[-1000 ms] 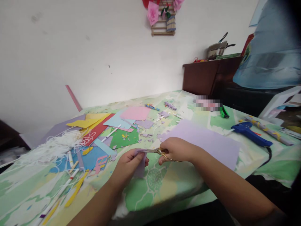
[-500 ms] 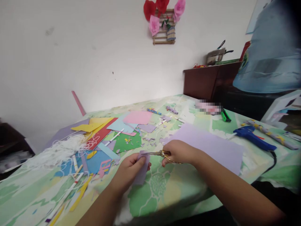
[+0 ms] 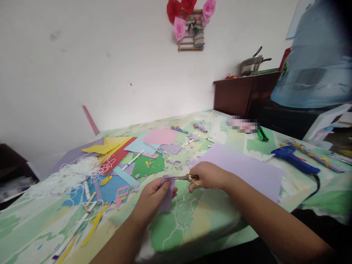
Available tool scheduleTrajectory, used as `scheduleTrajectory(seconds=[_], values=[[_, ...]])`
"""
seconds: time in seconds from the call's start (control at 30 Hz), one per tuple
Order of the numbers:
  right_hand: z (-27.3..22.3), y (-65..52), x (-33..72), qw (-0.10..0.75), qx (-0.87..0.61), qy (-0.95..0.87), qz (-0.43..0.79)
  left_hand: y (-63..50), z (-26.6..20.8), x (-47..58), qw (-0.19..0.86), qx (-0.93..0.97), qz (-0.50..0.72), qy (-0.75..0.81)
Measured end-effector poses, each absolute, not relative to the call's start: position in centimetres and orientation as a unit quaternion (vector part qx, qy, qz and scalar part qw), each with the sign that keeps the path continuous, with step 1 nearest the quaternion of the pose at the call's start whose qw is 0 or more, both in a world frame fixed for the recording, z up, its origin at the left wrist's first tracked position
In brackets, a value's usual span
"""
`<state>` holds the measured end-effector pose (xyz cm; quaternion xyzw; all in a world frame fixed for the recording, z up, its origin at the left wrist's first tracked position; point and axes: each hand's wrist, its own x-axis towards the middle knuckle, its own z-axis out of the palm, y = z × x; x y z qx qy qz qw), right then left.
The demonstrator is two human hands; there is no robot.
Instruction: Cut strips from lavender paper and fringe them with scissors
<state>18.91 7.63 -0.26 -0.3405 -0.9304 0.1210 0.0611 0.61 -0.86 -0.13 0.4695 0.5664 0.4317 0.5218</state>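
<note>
Your left hand (image 3: 154,191) pinches 1 slip (image 3: 165,204); your right hand (image 3: 205,174) grips the scissors (image 3: 183,178), blades at the slip's upper end. Beyond your right wrist lies 1 sheet (image 3: 247,165).

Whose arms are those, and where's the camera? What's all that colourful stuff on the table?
They're a person's arms, with bare hands and no robot. The camera is worn on that person's head, looking forward and down.

The left hand pinches a small purple piece of paper. The right hand holds scissors, with the blades at that paper's top.

Everything else rests on a green-patterned tablecloth. On the left is a tangle of white string near coloured papers, like the red one. A big purple sheet lies beyond the right hand, and farther right is what looks like a blue glue gun.
</note>
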Motion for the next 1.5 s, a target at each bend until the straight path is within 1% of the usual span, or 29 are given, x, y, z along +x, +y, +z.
scheduleTrajectory(seconds=[0.27, 0.47, 0.63, 0.73, 0.83, 0.97, 1.07, 1.27, 1.5], values=[[-0.2, 7.6, 19.0, 0.058, -0.343, -0.928, 0.131, -0.7, -0.7, 0.9, 0.514, 0.452, 0.45, 0.574], [-0.1, 7.6, 19.0, 0.061, -0.333, -0.931, 0.134, -0.6, -0.9, 0.9, 0.526, 0.473, 0.429, 0.562], [0.6, 7.3, 19.3, 0.059, -0.378, -0.916, 0.122, -0.6, -0.9, 0.7, 0.506, 0.434, 0.468, 0.58], [0.8, 7.1, 19.4, 0.064, -0.397, -0.908, 0.117, -0.5, -1.0, 0.7, 0.48, 0.411, 0.514, 0.58], [0.8, 7.0, 19.4, 0.053, -0.404, -0.906, 0.12, -0.4, -1.1, 0.7, 0.458, 0.399, 0.545, 0.578], [0.5, 7.1, 19.2, 0.039, -0.396, -0.909, 0.121, -0.4, -1.1, 0.7, 0.449, 0.398, 0.555, 0.576], [0.2, 7.1, 19.0, 0.034, -0.381, -0.916, 0.121, -0.4, -1.0, 0.7, 0.458, 0.415, 0.533, 0.577], [0.1, 7.0, 18.8, 0.038, -0.356, -0.925, 0.129, -0.5, -1.1, 0.8, 0.476, 0.495, 0.436, 0.582], [0.1, 6.9, 18.8, 0.033, -0.339, -0.93, 0.136, -0.7, -1.0, 0.8, 0.464, 0.507, 0.426, 0.588]])
